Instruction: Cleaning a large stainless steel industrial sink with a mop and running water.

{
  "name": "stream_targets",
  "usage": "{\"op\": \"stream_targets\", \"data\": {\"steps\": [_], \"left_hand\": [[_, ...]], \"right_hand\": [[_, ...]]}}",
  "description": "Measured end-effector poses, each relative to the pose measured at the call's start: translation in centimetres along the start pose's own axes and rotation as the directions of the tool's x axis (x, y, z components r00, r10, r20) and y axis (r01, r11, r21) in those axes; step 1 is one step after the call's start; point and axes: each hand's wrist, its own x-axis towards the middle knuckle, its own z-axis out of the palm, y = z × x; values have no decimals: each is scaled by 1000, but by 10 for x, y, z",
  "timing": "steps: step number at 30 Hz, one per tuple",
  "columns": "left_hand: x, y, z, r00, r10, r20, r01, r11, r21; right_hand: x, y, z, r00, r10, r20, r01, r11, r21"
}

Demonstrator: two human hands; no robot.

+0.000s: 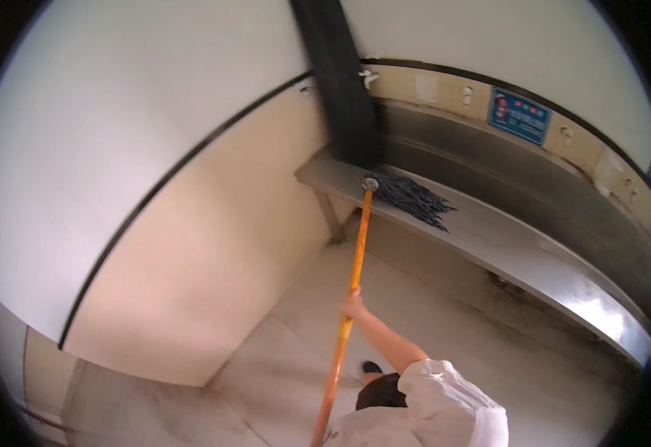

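Observation:
My right hand (pixel 353 304) is closed around the orange handle of a mop (pixel 359 242), about midway along the part that shows. The handle runs up from the lower edge to a round metal socket. From there the dark grey strands (pixel 415 200) spread to the right, lying on a stainless steel ledge (pixel 504 231) near its left end. My left hand does not show; the lower end of the handle is cut off by the picture's edge.
A steel backsplash (pixel 452 149) rises behind the ledge, with white taps (pixel 468 94) and a blue sign (pixel 519 116) on the wall above. A dark post (pixel 340 82) stands in the corner. To the left is a cream and white wall (pixel 213 261). Below lies a tiled floor (pixel 288 372).

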Motion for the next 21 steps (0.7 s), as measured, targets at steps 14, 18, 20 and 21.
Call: {"op": "stream_targets", "data": {"steps": [14,18,20,21], "left_hand": [[307,22,-134,965,93,-246,-41,977,209],[387,0,-190,944,207,-258,-122,943,310],[401,-32,-207,945,149,-292,-44,940,337],[400,-46,-210,946,125,-301,-15,940,342]], "right_hand": [[197,-136,233,985,-135,103,118,981,153],[250,-117,251,974,-220,-48,217,974,-63],[209,-171,288,988,-130,78,120,986,116],[185,-194,293,984,-45,175,-2,966,260]]}}
